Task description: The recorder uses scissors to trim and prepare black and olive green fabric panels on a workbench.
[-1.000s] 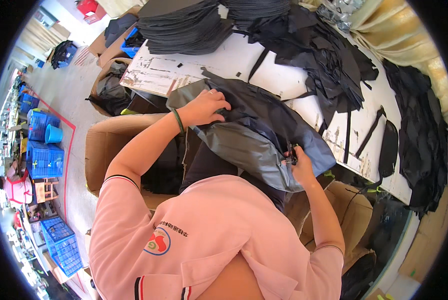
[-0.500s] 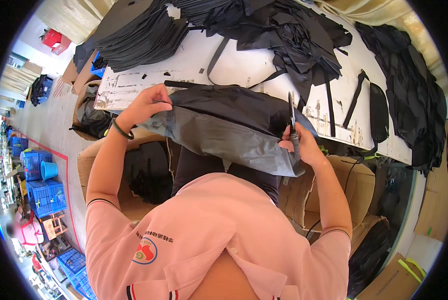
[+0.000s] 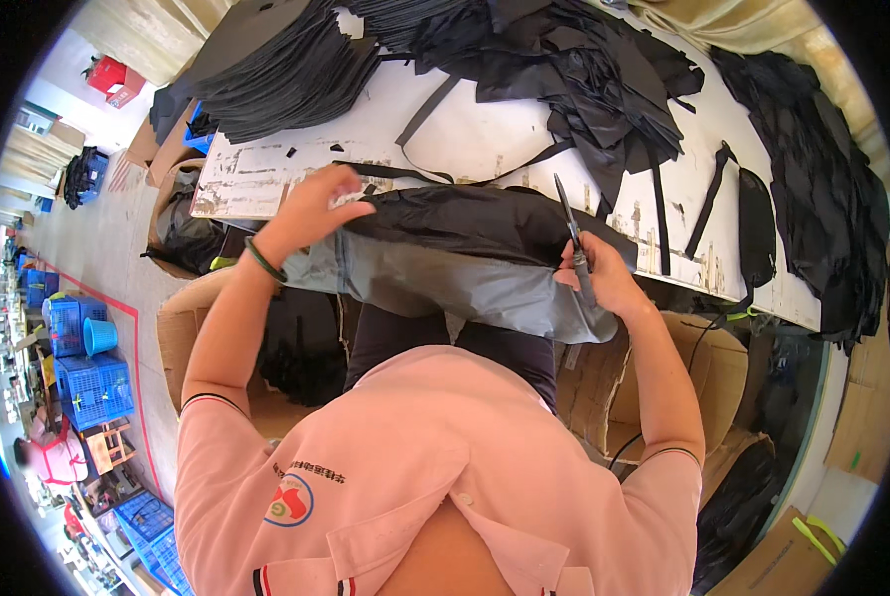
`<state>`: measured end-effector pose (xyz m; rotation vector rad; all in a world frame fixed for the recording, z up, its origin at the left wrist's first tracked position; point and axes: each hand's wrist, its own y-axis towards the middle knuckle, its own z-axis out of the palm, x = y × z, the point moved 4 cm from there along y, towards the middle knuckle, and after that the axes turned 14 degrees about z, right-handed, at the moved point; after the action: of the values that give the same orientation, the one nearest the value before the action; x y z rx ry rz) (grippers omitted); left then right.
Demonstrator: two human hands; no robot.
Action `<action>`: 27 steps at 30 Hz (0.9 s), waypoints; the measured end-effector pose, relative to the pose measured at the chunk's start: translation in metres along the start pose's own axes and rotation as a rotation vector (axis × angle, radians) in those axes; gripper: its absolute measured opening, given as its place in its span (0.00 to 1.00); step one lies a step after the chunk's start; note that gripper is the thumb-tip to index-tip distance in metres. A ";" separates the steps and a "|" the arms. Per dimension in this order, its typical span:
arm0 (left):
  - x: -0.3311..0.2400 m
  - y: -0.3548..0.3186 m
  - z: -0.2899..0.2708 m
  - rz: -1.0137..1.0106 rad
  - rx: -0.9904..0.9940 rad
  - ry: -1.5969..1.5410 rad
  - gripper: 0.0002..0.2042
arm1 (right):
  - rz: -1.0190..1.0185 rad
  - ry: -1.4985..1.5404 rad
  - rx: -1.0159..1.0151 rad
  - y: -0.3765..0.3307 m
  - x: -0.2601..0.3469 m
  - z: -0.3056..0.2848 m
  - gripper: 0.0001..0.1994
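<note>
A black fabric piece (image 3: 465, 219) with a grey underside (image 3: 445, 288) drapes over the table's front edge and down toward my lap. Above its left end is my left hand (image 3: 311, 211), thumb and fingers spread apart, with nothing I can make out held between them. My right hand (image 3: 604, 270) is closed around dark-handled scissors (image 3: 570, 214), their blades pointing up and away from me. The fingertips of that hand rest at the fabric's right end; whether they also pinch it cannot be told. A black strap (image 3: 395, 172) runs along the fabric's far edge.
On the white table (image 3: 256, 179) lie a stack of dark sheets (image 3: 296, 79), heaped black fabric (image 3: 584, 89) and a black padded strap (image 3: 754, 223). More black pieces (image 3: 813, 169) hang over its right end. Cardboard boxes (image 3: 192, 333) stand beneath, with blue crates (image 3: 92, 387) farther left.
My left hand has let go of the fabric's left end and its fingers have spread. The fabric has sagged slightly. The scissors in my right hand have tilted a little leftward.
</note>
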<state>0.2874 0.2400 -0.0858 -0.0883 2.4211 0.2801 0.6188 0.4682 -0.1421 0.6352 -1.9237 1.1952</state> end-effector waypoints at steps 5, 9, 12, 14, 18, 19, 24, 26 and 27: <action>-0.100 0.037 0.087 0.467 0.012 -0.219 0.12 | 0.046 0.118 0.047 -0.006 0.004 0.011 0.14; -0.120 0.049 0.156 0.516 0.012 -0.197 0.14 | 0.017 0.108 0.094 -0.016 0.015 0.017 0.14; -0.115 0.053 0.181 0.459 0.061 -0.265 0.14 | 0.051 0.116 0.125 -0.022 0.014 0.020 0.15; -0.113 0.054 0.190 0.436 0.113 -0.308 0.14 | 0.067 0.146 0.131 -0.026 0.009 0.021 0.15; -0.101 0.052 0.201 0.108 0.287 -0.772 0.12 | -0.057 -0.082 -0.002 -0.042 0.018 0.012 0.16; -0.099 0.050 0.202 0.040 0.287 -0.879 0.11 | -0.068 -0.398 -0.104 -0.051 0.032 0.006 0.19; -0.102 0.051 0.196 -0.019 0.251 -0.932 0.10 | -0.219 -1.031 -0.266 -0.082 0.051 -0.017 0.24; -0.104 0.050 0.194 -0.008 0.274 -0.924 0.10 | -0.182 -1.122 -0.243 -0.085 0.055 -0.022 0.25; -0.103 0.049 0.194 -0.007 0.264 -0.902 0.10 | -0.173 -1.155 -0.231 -0.086 0.056 -0.024 0.25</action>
<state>0.4820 0.3305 -0.1537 0.1267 1.5388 -0.0200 0.6581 0.4518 -0.0455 1.5376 -2.7652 0.4450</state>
